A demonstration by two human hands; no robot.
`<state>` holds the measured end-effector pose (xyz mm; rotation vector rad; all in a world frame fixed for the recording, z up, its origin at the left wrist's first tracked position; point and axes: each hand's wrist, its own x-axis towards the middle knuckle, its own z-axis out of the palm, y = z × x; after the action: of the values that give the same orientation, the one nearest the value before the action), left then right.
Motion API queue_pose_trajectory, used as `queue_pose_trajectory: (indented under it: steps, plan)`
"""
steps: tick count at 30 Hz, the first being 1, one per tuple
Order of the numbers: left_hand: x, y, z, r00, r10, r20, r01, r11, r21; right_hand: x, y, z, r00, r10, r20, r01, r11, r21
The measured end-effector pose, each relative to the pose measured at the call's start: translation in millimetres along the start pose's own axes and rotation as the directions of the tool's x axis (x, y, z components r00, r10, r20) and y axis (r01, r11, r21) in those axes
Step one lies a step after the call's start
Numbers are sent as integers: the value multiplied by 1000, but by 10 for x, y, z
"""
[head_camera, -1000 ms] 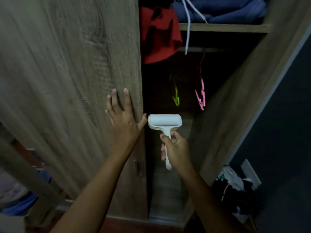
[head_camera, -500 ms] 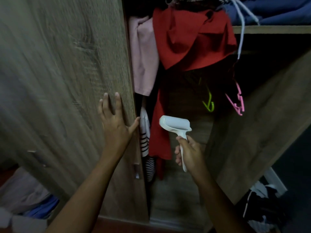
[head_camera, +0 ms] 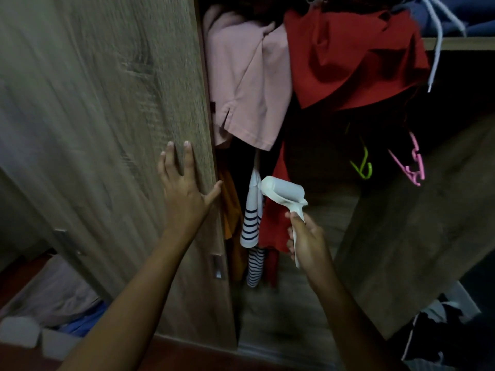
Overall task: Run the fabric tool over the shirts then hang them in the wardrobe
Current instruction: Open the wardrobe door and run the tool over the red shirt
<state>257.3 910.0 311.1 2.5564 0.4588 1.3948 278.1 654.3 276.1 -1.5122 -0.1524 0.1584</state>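
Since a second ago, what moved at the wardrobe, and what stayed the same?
The left hand, pressed flat on the wardrobe door, pushed it to the left, uncovering a pink shirt, a striped shirt and more of the red garment. Nothing was picked up or let go. The right hand still grips the lint roller, and the green hanger and pink hanger still hang inside.

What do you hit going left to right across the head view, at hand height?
wardrobe door → left hand → orange garment → striped shirt → lint roller → green hanger → pink hanger. The right hand holds the lint roller, so it is left out.
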Motion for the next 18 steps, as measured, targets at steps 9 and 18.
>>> queue_pose_trajectory:
  steps: [9,18]
  plan:
    - [42,-135,-68,996,-83,15,83,996,-16,-5,79,47,1000,-26,1,26,1000,-17]
    - [59,-56,-79,985,-169,24,170,984,-45,98,123,-97,998,-12,62,14,999,-35]
